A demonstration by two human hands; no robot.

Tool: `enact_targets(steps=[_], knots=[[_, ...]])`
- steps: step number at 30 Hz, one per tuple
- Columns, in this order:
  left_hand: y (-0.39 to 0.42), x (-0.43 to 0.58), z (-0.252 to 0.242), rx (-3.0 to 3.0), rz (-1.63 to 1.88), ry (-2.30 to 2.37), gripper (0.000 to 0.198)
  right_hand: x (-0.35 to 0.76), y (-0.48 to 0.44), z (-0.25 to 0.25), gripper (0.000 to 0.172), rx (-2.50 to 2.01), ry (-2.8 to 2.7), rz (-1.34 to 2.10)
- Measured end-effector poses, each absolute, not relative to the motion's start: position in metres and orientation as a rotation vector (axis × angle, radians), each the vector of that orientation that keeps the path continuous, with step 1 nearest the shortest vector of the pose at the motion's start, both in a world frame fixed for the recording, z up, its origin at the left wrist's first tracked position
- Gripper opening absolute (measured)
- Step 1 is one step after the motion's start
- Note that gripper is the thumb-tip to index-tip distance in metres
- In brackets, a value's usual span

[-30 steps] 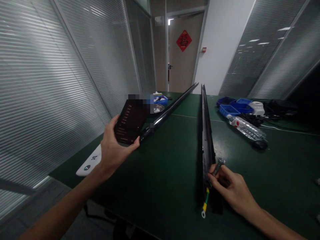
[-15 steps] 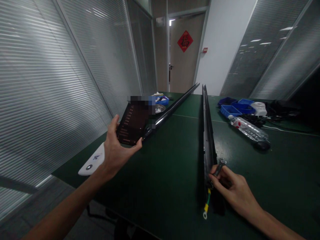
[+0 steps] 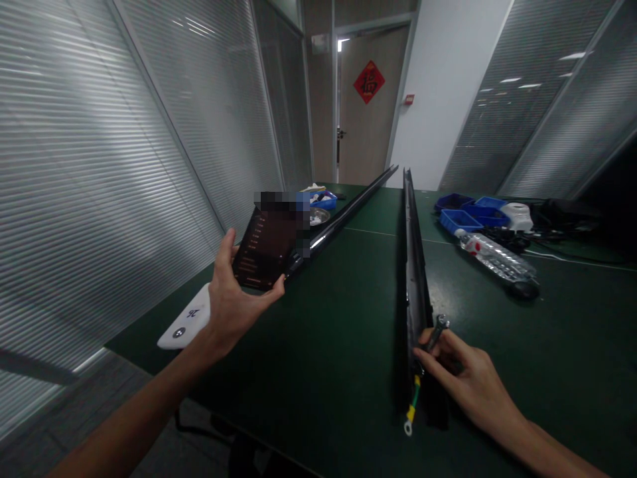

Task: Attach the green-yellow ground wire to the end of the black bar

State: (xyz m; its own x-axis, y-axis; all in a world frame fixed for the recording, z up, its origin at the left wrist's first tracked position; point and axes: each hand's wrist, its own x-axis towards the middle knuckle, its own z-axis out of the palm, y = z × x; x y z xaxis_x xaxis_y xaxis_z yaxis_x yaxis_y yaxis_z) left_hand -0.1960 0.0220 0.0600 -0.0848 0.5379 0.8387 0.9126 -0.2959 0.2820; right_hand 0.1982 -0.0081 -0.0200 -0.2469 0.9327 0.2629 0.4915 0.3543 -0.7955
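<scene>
My left hand (image 3: 236,312) grips a dark-screened phone (image 3: 263,249) along its edges, raised above the table; rows of small text show on the screen, and blurred blocks hide its top. My right hand (image 3: 470,378) is closed at the near end of a long black channel-shaped rail (image 3: 414,265). Between its fingers and thumb stands a short, shiny metal tool (image 3: 438,330), tilted, with a rounded head; its lower part is hidden. A green-and-yellow wire (image 3: 413,405) with a ring terminal sticks out from this end of the rail, just left of the hand.
A second black rail (image 3: 348,214) runs back behind the phone. Left lies a white object (image 3: 186,328) marked 26. Blue bins (image 3: 460,220), a plastic bottle (image 3: 497,259) and cables lie at right on the green table (image 3: 338,345). A metal dish (image 3: 321,216) is farther back.
Almost nothing differs. The view has shifted very slightly, while both hands keep their holds on the phone and the metal tool.
</scene>
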Motion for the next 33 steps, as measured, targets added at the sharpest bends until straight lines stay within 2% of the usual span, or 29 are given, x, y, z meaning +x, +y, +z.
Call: enact_targets(steps=[13,33], knots=[[0.0229,-0.1953,0.0595,-1.804,-1.321,-1.587,0.116,0.1971,-0.0119,-0.0143,0.029,-1.268,-1.896,0.711],[0.0232,-0.1979,0.0570,-1.830,-1.287,-1.555,0.115,0.1965,-0.0123,-0.0149,0.025,-1.227,-1.913,0.673]])
